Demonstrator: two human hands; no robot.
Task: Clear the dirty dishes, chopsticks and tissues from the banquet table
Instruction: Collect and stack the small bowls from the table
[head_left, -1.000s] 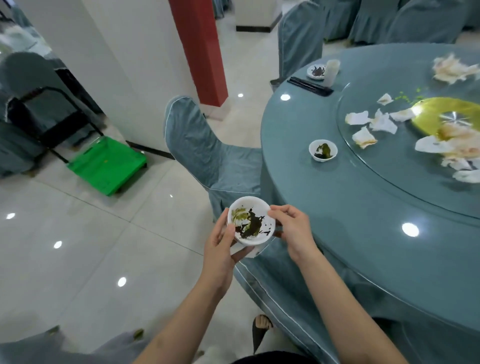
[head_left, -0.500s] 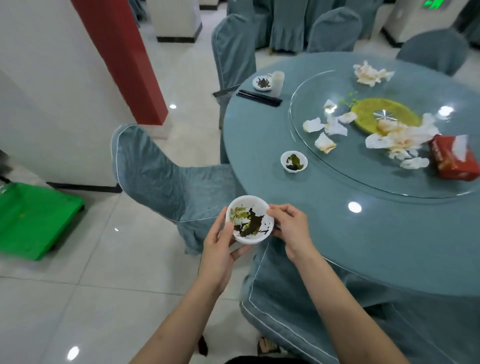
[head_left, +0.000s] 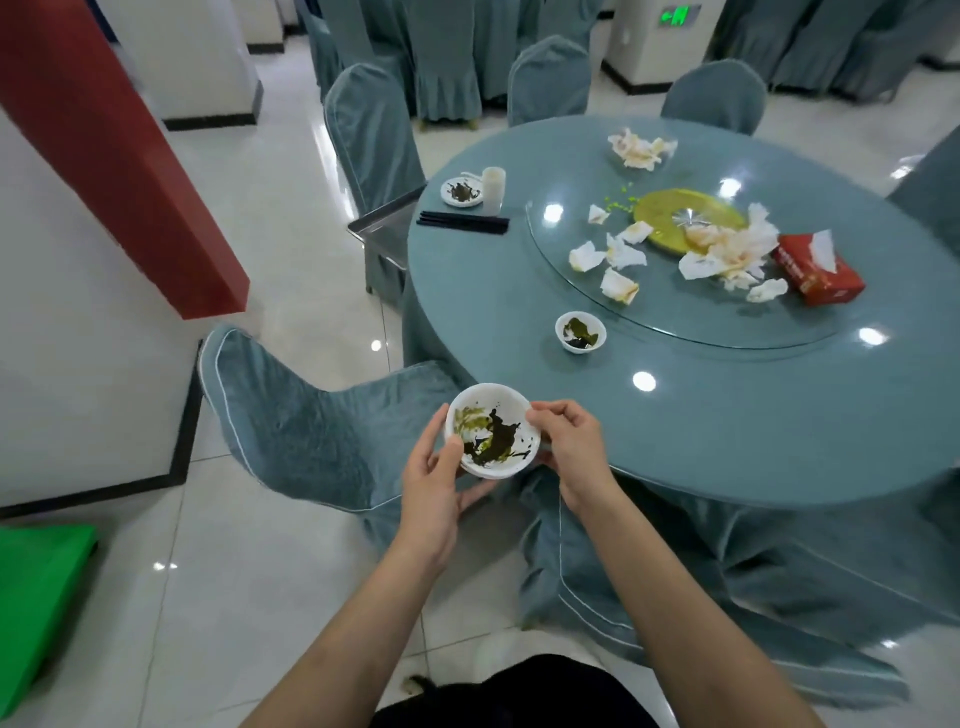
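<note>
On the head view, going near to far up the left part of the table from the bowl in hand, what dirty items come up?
Held bowl in both hands → small bowl beside the glass turntable → black chopsticks → cup, with the dirty saucer level with it to its left.

Bright overhead lighting, glare spots on table (head_left: 727, 415), edges warped.

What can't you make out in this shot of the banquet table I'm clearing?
Head view only:
- Underside of the held bowl: hidden by the left hand and right hand.
- Cup contents: too small to tell.
- Tissue box print: blurred.
- Green bin: cut off by the left edge.
- Table right side: cut off by the frame.
</note>
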